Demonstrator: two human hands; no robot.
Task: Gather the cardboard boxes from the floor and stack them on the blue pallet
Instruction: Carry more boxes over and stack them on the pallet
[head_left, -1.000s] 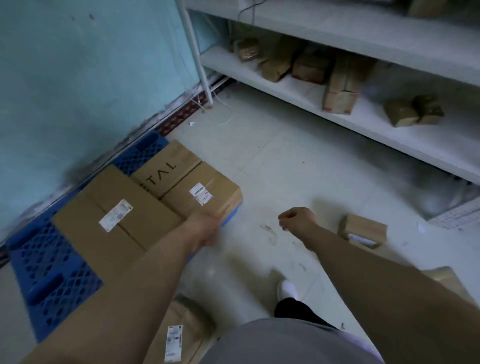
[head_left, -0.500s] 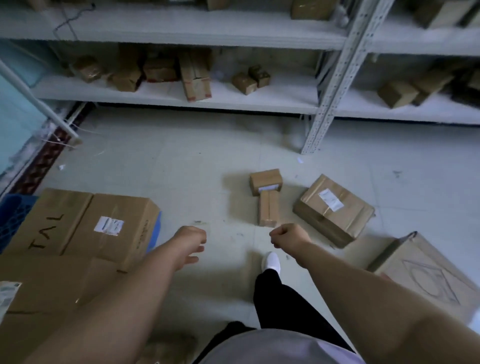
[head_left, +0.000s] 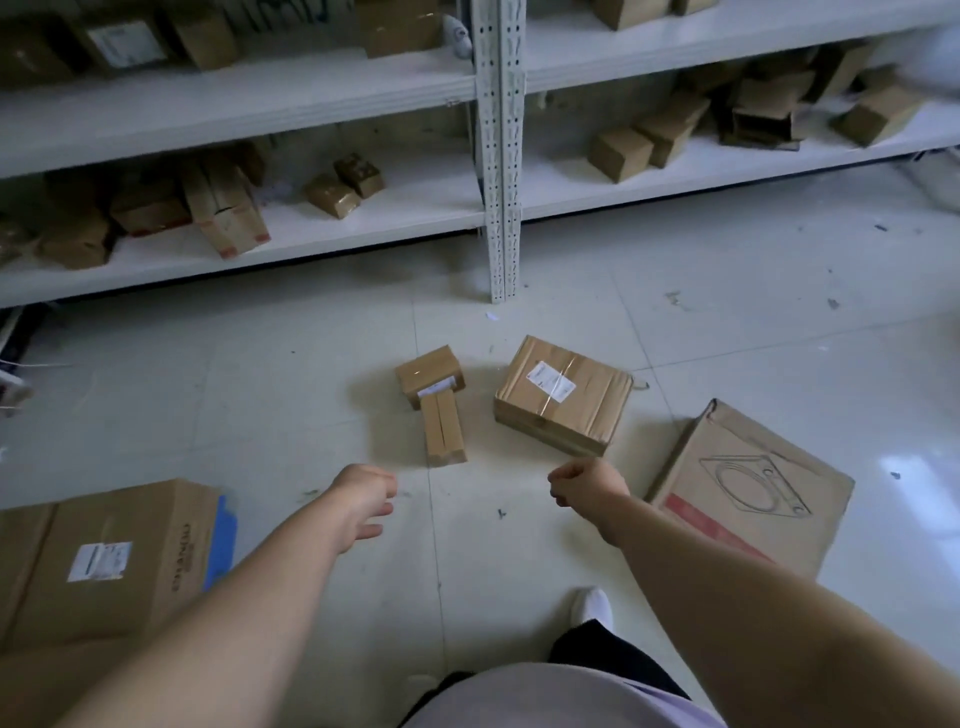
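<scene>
Nearest us, a labelled carton (head_left: 104, 566) already sits on the blue pallet (head_left: 222, 535). Just right of the pallet our left hand (head_left: 363, 501) hangs loose and empty; our right hand (head_left: 584, 486) is clenched on nothing. Farther right of the pallet lie a flat printed carton (head_left: 748, 493), a taped labelled box (head_left: 563, 395), and a narrow box (head_left: 444, 434) touching a small box (head_left: 430, 375). We judge four left to gather.

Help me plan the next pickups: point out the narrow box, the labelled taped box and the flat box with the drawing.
narrow box (head_left: 443, 434), head view, top face.
labelled taped box (head_left: 584, 408), head view, top face beside the label.
flat box (head_left: 750, 486), head view, on the drawing.
</scene>
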